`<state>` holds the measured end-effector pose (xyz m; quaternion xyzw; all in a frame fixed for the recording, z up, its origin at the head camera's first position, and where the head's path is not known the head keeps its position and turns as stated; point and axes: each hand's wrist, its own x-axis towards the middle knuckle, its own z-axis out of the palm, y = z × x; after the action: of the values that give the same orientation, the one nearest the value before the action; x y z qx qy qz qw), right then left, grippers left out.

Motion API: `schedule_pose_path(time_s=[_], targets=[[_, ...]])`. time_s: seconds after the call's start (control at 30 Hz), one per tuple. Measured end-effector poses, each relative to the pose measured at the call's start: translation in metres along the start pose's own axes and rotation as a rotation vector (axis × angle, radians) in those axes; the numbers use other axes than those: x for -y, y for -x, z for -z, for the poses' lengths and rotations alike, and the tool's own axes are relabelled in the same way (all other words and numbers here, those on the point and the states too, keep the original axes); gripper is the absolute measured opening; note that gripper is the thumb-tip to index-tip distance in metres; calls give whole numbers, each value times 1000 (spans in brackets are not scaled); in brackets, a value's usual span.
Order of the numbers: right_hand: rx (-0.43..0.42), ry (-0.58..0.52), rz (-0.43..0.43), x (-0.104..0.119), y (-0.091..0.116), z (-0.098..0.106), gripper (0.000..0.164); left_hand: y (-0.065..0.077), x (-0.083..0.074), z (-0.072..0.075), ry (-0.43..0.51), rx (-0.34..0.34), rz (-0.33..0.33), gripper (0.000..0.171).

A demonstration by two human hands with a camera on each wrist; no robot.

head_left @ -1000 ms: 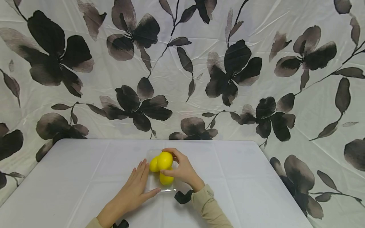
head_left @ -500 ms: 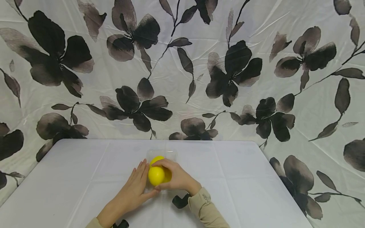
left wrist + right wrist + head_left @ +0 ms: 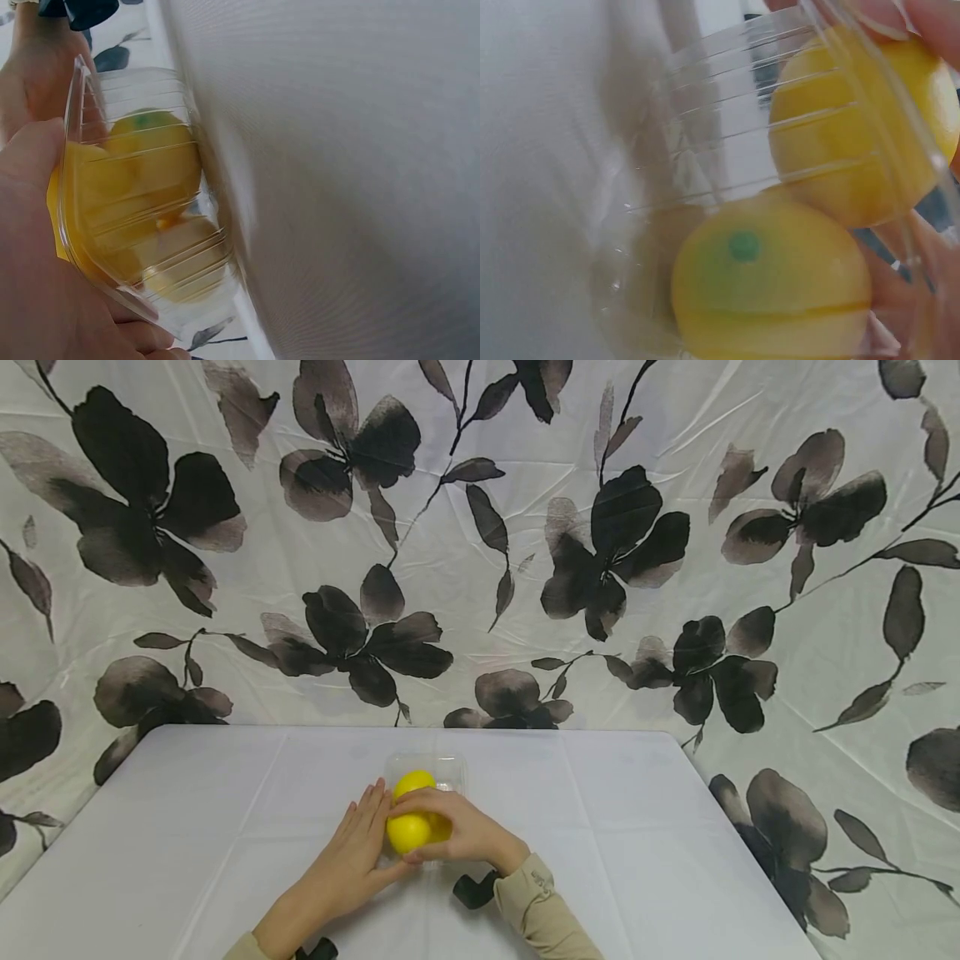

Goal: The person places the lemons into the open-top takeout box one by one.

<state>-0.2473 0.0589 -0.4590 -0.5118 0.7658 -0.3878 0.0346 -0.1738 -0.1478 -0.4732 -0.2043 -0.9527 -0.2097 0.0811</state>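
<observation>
A clear plastic tray (image 3: 450, 762) stands on the table, holding round yellow fruits. My right hand (image 3: 476, 828) grips one yellow fruit (image 3: 408, 835) between fingers and thumb at the tray's front left. Behind it sits a second yellow fruit (image 3: 414, 780), and a third yellow fruit (image 3: 441, 827) is partly covered by my right hand. Through the ribbed wall in the right wrist view, one yellow fruit (image 3: 802, 292) shows a green spot. My left hand (image 3: 345, 860) lies with straight fingers along the tray's left side, thumb by its front edge.
The tray stands on a white-covered table (image 3: 637, 852). A floral cloth (image 3: 480, 543) hangs behind its far edge. Black wrist cameras (image 3: 475, 890) sit below both wrists.
My right hand has carried the gripped yellow fruit from above the other fruits toward the front left, then lowered it into the tray. The left hand has stayed in place.
</observation>
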Motion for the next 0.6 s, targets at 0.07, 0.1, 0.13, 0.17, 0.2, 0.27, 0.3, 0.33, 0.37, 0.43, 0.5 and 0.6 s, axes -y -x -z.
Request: schedule_pose_path(time_s=[0.07,0.1,0.13,0.17,0.2,0.27,0.3,0.33,0.37,0.43,0.5,0.6], targets=[[-4,19,15,0,-1,-1,45,0,0,0,6,-3,3,104],[-8,29,18,0,-1,-2,42,0,0,1,9,-3,4,104],[-11,44,17,0,-1,-2,41,0,0,1,15,-4,6,104],[-14,59,13,1,-1,-3,40,-1,-1,1,24,-6,8,104],[-17,70,9,1,-1,-3,40,-1,-1,2,30,-6,8,104],[-22,85,-5,2,0,-3,41,0,-2,2,36,-2,9,104],[-24,95,-14,3,0,-3,42,0,-2,2,39,1,9,104],[-26,102,-21,3,0,-4,43,0,-2,3,41,3,9,104],[-27,108,-30,3,1,-4,44,0,-2,3,43,4,10,104],[-28,116,-51,4,1,-4,45,0,-2,2,45,6,10,104],[-24,124,-72,5,2,-4,46,0,-2,2,48,6,10,105],[-15,149,-90,6,2,-4,45,0,-2,1,52,2,11,104]])
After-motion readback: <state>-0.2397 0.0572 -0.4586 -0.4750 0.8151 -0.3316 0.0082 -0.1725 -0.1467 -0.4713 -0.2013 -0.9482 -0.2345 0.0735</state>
